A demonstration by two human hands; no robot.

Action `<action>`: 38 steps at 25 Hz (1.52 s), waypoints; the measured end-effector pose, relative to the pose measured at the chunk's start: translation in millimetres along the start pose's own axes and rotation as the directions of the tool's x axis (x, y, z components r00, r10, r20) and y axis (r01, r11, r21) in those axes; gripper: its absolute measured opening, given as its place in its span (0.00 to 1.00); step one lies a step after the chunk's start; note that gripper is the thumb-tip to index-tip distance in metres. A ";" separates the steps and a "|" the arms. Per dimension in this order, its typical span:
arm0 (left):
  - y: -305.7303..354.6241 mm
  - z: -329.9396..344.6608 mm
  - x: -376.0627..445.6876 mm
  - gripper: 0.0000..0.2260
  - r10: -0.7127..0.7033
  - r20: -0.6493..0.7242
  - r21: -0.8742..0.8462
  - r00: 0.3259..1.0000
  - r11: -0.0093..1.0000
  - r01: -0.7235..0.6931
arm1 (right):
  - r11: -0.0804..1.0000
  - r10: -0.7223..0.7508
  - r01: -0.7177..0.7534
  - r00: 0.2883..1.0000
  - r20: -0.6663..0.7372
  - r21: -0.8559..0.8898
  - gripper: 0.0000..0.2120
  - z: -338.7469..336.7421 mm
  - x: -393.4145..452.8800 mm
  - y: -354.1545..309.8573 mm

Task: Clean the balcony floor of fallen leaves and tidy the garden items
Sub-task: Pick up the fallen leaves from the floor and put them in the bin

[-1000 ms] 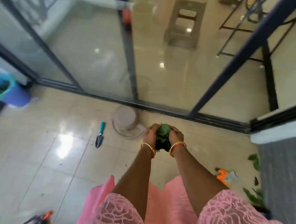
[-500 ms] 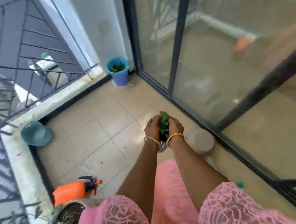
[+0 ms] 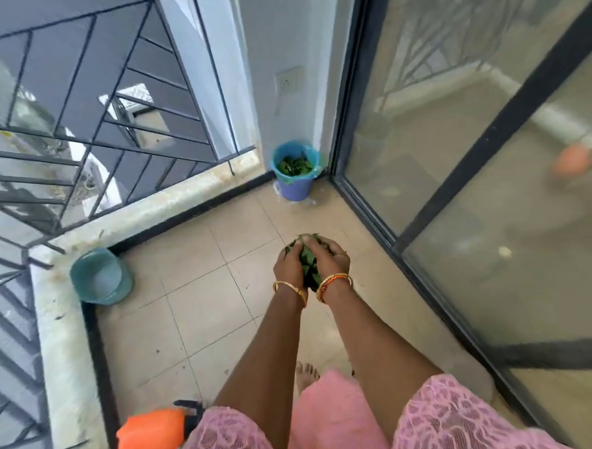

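A bunch of green fallen leaves (image 3: 308,258) is cupped between both hands, held out in front of me above the beige tiled floor. My left hand (image 3: 289,262) grips the bunch from the left, my right hand (image 3: 330,257) from the right, fingers curled round it. In the far corner stands a blue bucket (image 3: 294,186) with a teal liner, and leaves lie inside it. The bucket is well ahead of my hands.
A teal pot (image 3: 102,275) lies on its side by the left ledge. An orange spray bottle (image 3: 151,434) sits at the lower left. A metal railing (image 3: 77,139) runs along the left, a glass sliding door (image 3: 474,180) along the right.
The view has swung left from the glass door toward the balcony corner. The blue bucket now sits straight ahead and nearer. Both hands still hold the leaf bunch.
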State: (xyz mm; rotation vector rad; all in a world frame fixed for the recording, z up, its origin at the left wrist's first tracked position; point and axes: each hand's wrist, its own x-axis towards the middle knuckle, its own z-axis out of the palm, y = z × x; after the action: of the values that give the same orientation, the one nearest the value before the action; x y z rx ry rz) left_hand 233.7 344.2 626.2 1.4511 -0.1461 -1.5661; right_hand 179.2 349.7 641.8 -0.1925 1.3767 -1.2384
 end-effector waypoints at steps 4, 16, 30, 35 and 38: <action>63.0 6.2 68.8 0.14 -0.042 -0.046 -0.093 0.998 0.995 0.038 | 0.999 0.024 -0.024 1.000 -0.004 0.032 0.10 75.6 50.4 -16.5; 227.0 76.7 274.2 0.22 -0.155 0.165 0.217 0.974 0.969 0.118 | 0.978 0.062 -0.003 0.959 -0.275 0.209 0.10 246.9 218.6 -71.1; 191.3 227.3 595.2 0.11 -0.304 0.005 0.249 0.953 0.923 0.293 | 0.978 0.173 -0.107 0.892 -0.418 0.177 0.09 248.9 590.0 -78.8; 99.5 216.1 792.7 0.15 -0.197 -0.004 0.491 0.980 0.854 0.173 | 0.988 0.152 -0.122 0.873 -0.464 0.094 0.11 236.0 755.2 2.3; 27.6 173.4 922.2 0.40 -0.349 -0.058 0.560 0.935 0.764 0.320 | 0.966 0.252 -0.254 0.868 -0.428 0.054 0.05 229.5 804.7 29.9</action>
State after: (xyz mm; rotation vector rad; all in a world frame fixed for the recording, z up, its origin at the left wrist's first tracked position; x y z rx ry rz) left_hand 261.8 -390.4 42.3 1.9823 -0.4300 -1.9581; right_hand 158.4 -352.2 185.9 0.2752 1.7231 -1.0924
